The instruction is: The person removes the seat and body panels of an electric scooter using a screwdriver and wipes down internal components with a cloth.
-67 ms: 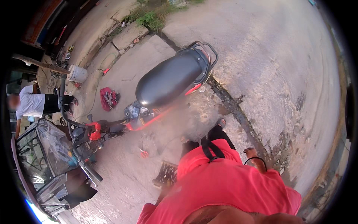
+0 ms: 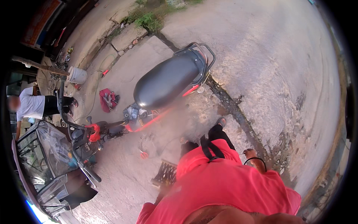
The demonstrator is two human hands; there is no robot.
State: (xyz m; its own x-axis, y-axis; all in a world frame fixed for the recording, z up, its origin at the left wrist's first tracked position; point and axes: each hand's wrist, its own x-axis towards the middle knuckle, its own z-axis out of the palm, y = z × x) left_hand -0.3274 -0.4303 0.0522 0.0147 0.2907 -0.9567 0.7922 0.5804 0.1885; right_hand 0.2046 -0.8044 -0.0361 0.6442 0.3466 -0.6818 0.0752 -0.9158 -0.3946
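At the left side of my body, my left hand (image 2: 163, 189) is closed at the edge of a dark slatted tray-like thing (image 2: 164, 172); its fingers are mostly hidden. My right hand (image 2: 250, 153) hangs to the right with fingers curled, and a small thin dark piece pokes out from them, too small to name. A black loop (image 2: 264, 163) runs round that wrist. Ahead of me stands an electric scooter with a long black seat (image 2: 167, 83), a rear rack (image 2: 211, 59) and red trim. Its footboard area is uncovered, showing battery-like parts (image 2: 135, 112).
A red-handled tool (image 2: 143, 154) lies on the concrete between me and the scooter. Beyond it are a dark red bag (image 2: 107, 100) and a white bucket (image 2: 77, 75). At left, a person in a white shirt (image 2: 31, 102) bends by a clear-windowed canopy (image 2: 46, 153). A cracked gutter (image 2: 233, 102) crosses the ground.
The scooter sits slightly further left in the picture, and the slatted thing has shifted a little left with my left hand. My right hand looks nearly unchanged.
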